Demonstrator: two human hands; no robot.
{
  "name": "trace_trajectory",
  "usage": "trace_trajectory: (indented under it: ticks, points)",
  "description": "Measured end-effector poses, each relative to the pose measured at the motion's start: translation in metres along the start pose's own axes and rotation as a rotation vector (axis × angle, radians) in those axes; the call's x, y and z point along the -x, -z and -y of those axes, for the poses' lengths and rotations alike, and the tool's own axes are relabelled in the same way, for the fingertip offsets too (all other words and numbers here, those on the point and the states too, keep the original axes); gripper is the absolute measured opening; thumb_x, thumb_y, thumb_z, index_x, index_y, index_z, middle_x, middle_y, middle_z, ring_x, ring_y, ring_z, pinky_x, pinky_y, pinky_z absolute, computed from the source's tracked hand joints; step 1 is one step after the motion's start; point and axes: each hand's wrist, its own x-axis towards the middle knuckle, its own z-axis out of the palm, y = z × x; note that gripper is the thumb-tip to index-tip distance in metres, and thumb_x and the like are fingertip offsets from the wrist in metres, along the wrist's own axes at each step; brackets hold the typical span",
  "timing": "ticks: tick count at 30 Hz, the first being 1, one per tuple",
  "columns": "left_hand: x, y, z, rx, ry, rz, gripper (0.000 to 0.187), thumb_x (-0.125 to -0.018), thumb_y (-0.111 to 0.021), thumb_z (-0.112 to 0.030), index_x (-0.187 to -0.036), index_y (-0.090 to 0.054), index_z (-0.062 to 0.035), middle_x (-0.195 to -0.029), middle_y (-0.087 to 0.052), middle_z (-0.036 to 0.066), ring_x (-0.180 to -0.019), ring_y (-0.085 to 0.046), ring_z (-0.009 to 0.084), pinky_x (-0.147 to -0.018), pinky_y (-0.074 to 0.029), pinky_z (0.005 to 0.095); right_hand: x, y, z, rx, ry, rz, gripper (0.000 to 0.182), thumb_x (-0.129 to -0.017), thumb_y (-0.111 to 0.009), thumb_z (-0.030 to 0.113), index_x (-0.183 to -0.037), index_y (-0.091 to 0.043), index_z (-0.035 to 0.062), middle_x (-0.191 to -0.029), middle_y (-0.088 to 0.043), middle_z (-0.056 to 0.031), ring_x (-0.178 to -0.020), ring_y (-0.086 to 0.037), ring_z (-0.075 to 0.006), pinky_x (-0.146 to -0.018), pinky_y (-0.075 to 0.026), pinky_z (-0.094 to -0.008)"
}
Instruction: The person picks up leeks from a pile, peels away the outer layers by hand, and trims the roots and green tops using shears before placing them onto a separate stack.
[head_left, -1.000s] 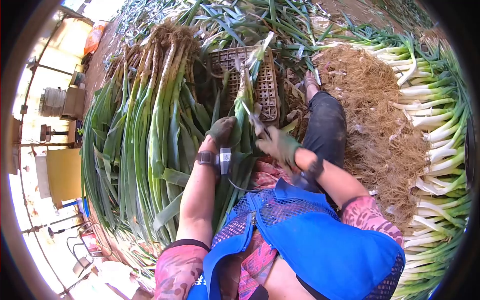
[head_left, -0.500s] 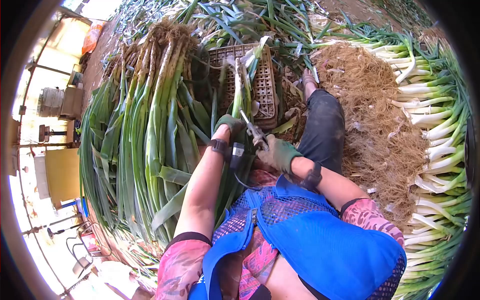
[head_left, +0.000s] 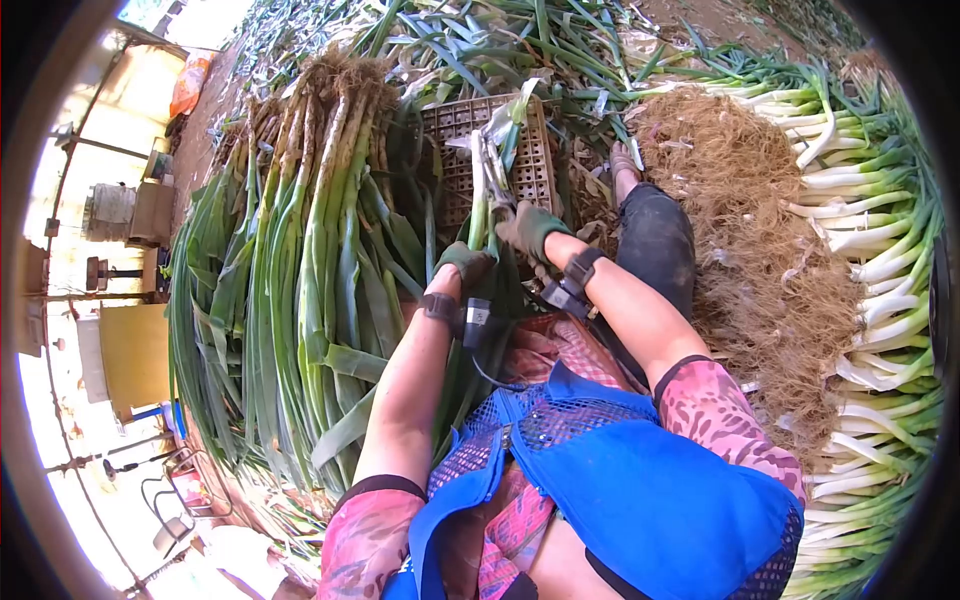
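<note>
My left hand (head_left: 467, 264), in a green glove, is closed around the lower part of a leek (head_left: 479, 190) held with its white end pointing away from me. Loose outer leaf (head_left: 510, 120) peels off near its tip. My gloved right hand (head_left: 530, 230) is close beside the stalk, closed on a nozzle gun (head_left: 502, 188) whose metal tip lies against or just beside the leek; its grip is mostly hidden by the fingers. Behind the leek a tan slotted plastic crate (head_left: 541, 165) sits on the ground.
A tall pile of untrimmed leeks (head_left: 310, 250) with dirty roots stands at the left. At the right lie rows of cleaned white leeks (head_left: 880, 270), their brown roots (head_left: 750, 230) massed toward me. Leaf scraps (head_left: 480, 50) cover the ground beyond the crate.
My right hand has moved forward and left with the nozzle gun, up beside the leek. My left hand still grips the leek and has shifted slightly toward me.
</note>
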Motion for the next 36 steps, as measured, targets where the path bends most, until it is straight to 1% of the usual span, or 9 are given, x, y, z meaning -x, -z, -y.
trace_trajectory:
  ticks: [11, 15, 20, 27, 29, 30, 32, 34, 36]
  points:
    - [-0.004, 0.013, 0.011, 0.52, 0.053, 0.047, 0.028, -0.084, -0.075, -0.024, -0.095, -0.069, 0.0009, -0.078, -0.067, 0.007, -0.067, -0.064, 0.0185, -0.059, -0.052, 0.0351, 0.003, -0.002, -0.023, -0.014, 0.078, 0.122, 0.063, -0.076, -0.066, 0.046, -0.12, -0.061, 0.0009, -0.106, -0.067, -0.0265, -0.1, -0.065, -0.0378, -0.086, -0.051, -0.0407]
    - [0.041, 0.106, -0.022, 0.94, -0.28, -0.434, 0.029, -0.073, -0.075, -0.014, -0.094, -0.059, -0.0027, -0.07, -0.058, 0.003, -0.056, -0.052, 0.0151, -0.05, -0.045, 0.0333, 0.001, 0.007, -0.058, -0.175, -0.163, -0.086, 0.062, -0.075, -0.067, 0.043, -0.12, -0.06, 0.001, -0.116, -0.064, -0.0251, -0.109, -0.061, -0.0388, -0.096, -0.047, -0.0436]
    - [0.045, 0.198, -0.028, 0.171, -0.338, -0.951, 0.029, -0.076, -0.072, -0.017, -0.098, -0.06, -0.0038, -0.079, -0.065, 0.009, -0.07, -0.064, 0.0183, -0.062, -0.053, 0.0358, 0.004, -0.013, -0.055, 0.037, 0.307, -0.482, 0.05, -0.082, -0.066, 0.035, -0.119, -0.055, 0.0029, -0.123, -0.057, -0.0236, -0.112, -0.054, -0.0418, -0.096, -0.044, -0.0465]
    - [0.008, 0.086, -0.039, 0.366, -0.028, 0.001, 0.03, -0.078, -0.077, -0.021, -0.095, -0.069, 0.002, -0.076, -0.067, 0.01, -0.06, -0.061, 0.0183, -0.054, -0.051, 0.0362, -0.059, -0.115, -0.046, -0.106, 0.074, 0.058, 0.038, -0.084, -0.064, 0.033, -0.109, -0.064, 0.0038, -0.098, -0.069, -0.0191, -0.091, -0.067, -0.0318, -0.078, -0.052, -0.0414]
    - [-0.008, 0.05, -0.022, 0.223, 0.066, 0.064, 0.035, -0.08, -0.076, -0.02, -0.103, -0.069, 0.0039, -0.083, -0.068, 0.011, -0.067, -0.063, 0.0199, -0.062, -0.052, 0.0376, -0.096, -0.144, -0.079, -0.146, 0.302, -0.013, 0.03, -0.084, -0.061, 0.028, -0.104, -0.067, 0.0063, -0.095, -0.07, -0.0159, -0.089, -0.067, -0.0277, -0.077, -0.052, -0.0384]
    - [-0.046, 0.036, 0.018, -0.322, -0.35, 0.098, 0.033, -0.081, -0.073, -0.018, -0.106, -0.068, 0.0023, -0.085, -0.068, 0.011, -0.07, -0.063, 0.0198, -0.063, -0.051, 0.0352, -0.109, -0.149, -0.095, -0.177, 0.403, -0.066, 0.027, -0.084, -0.06, 0.025, -0.102, -0.069, 0.0076, -0.093, -0.07, -0.0142, -0.088, -0.067, -0.0256, -0.076, -0.052, -0.037]
    - [-0.019, 0.039, -0.003, 0.131, -0.02, 0.037, 0.031, -0.082, -0.072, -0.018, -0.106, -0.068, 0.0003, -0.086, -0.069, 0.011, -0.07, -0.063, 0.0196, -0.064, -0.051, 0.0332, -0.001, -0.034, -0.02, -0.574, 0.114, -0.056, 0.017, -0.085, -0.056, 0.013, -0.093, -0.071, 0.0149, -0.094, -0.069, -0.0095, -0.087, -0.065, -0.0254, -0.08, -0.05, -0.0345]
    - [-0.029, 0.043, 0.018, 0.726, -0.067, 0.0, 0.022, -0.082, -0.074, -0.017, -0.098, -0.065, -0.0047, -0.079, -0.066, 0.008, -0.064, -0.06, 0.0188, -0.058, -0.049, 0.0343, -0.022, -0.025, -0.06, -0.267, 0.718, -0.442, 0.014, -0.083, -0.058, 0.014, -0.091, -0.069, 0.0099, -0.085, -0.066, -0.0087, -0.082, -0.063, -0.0238, -0.077, -0.05, -0.0352]
    - [-0.006, 0.08, 0.0, 0.801, -0.037, -0.142, 0.02, -0.082, -0.075, -0.016, -0.095, -0.063, -0.0058, -0.074, -0.064, 0.006, -0.06, -0.057, 0.017, -0.055, -0.048, 0.0328, -0.011, 0.024, -0.064, -0.207, 0.789, -0.634, 0.015, -0.085, -0.056, 0.014, -0.089, -0.067, 0.0056, -0.085, -0.066, -0.0072, -0.076, -0.063, -0.0195, -0.069, -0.051, -0.0327]
